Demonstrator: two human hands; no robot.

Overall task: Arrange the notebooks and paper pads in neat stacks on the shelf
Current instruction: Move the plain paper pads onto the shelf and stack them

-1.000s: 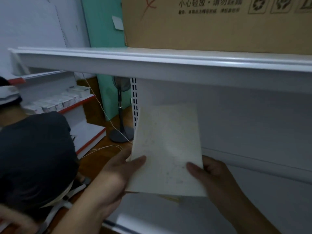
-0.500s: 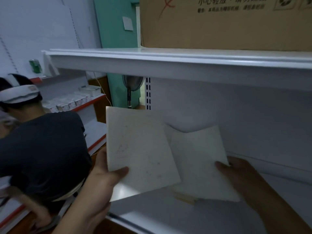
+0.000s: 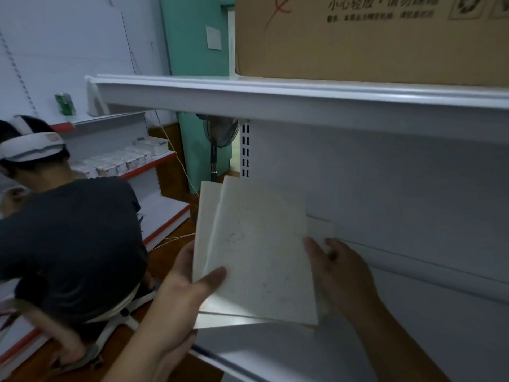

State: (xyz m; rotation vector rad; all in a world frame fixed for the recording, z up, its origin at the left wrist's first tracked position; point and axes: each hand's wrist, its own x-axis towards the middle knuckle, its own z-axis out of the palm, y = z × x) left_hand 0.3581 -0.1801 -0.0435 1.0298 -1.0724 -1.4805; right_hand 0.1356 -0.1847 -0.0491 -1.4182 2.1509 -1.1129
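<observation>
I hold thin cream paper pads (image 3: 259, 252) upright in front of the white shelf (image 3: 289, 351). Two overlap, the front one a little to the right of the back one, whose left edge shows. My left hand (image 3: 190, 279) grips their lower left corner, thumb across the front cover. My right hand (image 3: 338, 268) holds the right edge, fingers partly behind the pads. The bottom edges hang just above the shelf's bare white board.
A large cardboard box (image 3: 371, 37) sits on the upper shelf (image 3: 275, 89) overhead. Another person in a dark shirt (image 3: 71, 244) crouches at my left on a wooden floor. A second shelf unit with small boxes (image 3: 121, 164) and a standing fan (image 3: 217, 144) lie beyond.
Half a second ago the two pads were spread apart, one in each hand. Now they are brought together, overlapped and held more upright.
</observation>
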